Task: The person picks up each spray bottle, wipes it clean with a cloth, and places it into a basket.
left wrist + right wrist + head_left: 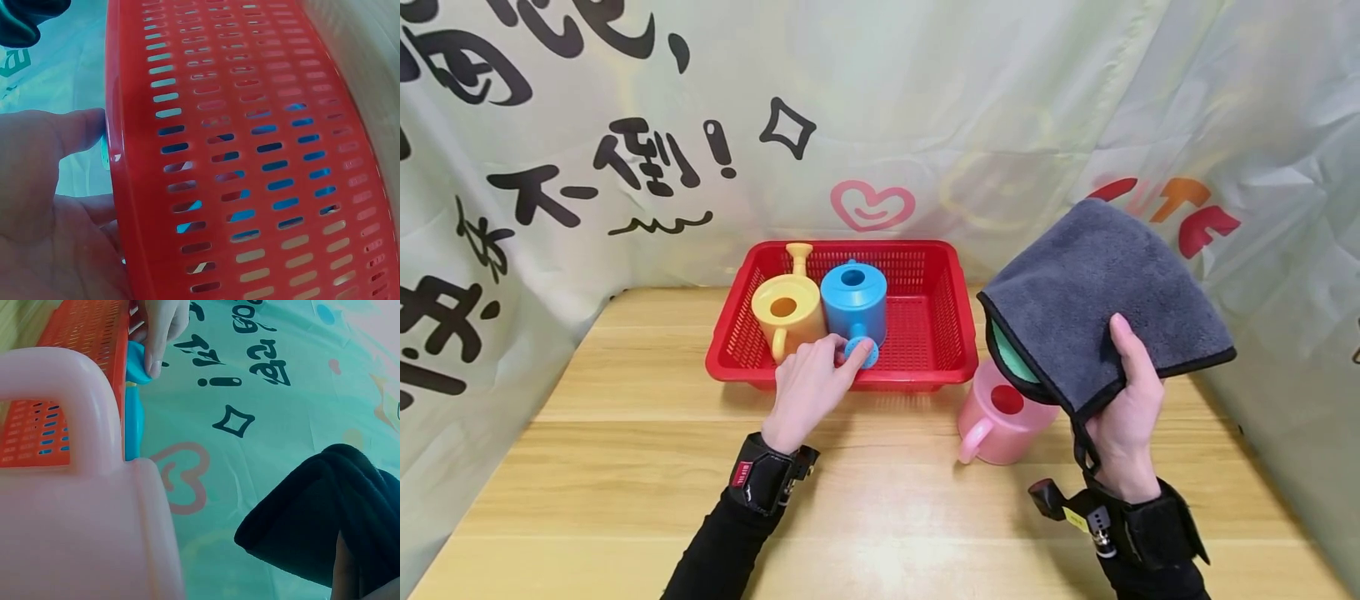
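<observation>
My left hand [808, 383] reaches over the front rim of the red basket [917, 377] and pinches the sprinkler head of a blue toy watering can [856, 307]. That can stands inside the basket, beside a yellow watering can [801, 312] whose spout points to the back. A grey cloth [1112, 283] with black edging is held up in my right hand [1127, 425], thumb across its face; a green underside shows at its left corner. Below the cloth, a pink can with a handle [992, 417] stands on the table, partly covered by it in the head view.
The basket has slotted walls [250, 150] and stands at the back of the wooden table [647, 467]. Behind it hangs a pale printed curtain [985, 108] with black writing and a pink heart. The pink can is close to the basket's front right corner.
</observation>
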`<state>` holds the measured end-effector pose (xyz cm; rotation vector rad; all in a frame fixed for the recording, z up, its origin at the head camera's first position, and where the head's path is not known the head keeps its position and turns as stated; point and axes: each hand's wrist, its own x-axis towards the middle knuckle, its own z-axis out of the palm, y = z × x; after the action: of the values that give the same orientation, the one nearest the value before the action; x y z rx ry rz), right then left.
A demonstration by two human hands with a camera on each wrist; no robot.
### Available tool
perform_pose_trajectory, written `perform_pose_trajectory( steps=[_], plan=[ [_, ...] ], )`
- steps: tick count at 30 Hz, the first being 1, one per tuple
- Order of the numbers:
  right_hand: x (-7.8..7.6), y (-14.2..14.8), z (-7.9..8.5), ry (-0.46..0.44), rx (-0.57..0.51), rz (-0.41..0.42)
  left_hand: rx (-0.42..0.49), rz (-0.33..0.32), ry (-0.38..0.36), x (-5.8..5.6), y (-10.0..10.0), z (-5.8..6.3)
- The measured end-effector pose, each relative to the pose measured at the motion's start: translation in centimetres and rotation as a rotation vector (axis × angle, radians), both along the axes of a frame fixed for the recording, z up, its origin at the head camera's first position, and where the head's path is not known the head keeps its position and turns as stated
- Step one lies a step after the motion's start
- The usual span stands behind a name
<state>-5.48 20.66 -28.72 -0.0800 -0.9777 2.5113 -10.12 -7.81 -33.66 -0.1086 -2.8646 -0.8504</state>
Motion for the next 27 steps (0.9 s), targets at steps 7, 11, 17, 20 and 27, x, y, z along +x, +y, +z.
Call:
perform_pose_trajectory(
  steps=[7,11,17,20,27],
  plan=[
    [0.00,0.15,-0.06,0.024,0.010,0.041,-0.010,-0.001,0.014,-0.03,0.00,-0.13],
    [-0.08,0.24,0.01,0.045,-0.001,0.020,-0.013,0.008,0.018,0.02,0.07,-0.12],
    [-0.20,0.31,0.24,0.059,-0.002,-0.036,-0.033,0.017,0.043,0.24,0.26,-0.08],
    [-0.27,0.36,0.32,0.063,0.006,-0.061,-0.041,0.014,0.069,0.39,0.38,-0.04],
    [-0.46,0.57,0.33,0.127,-0.066,-0.057,-0.043,-0.003,0.107,0.47,0.64,-0.11]
  ],
)
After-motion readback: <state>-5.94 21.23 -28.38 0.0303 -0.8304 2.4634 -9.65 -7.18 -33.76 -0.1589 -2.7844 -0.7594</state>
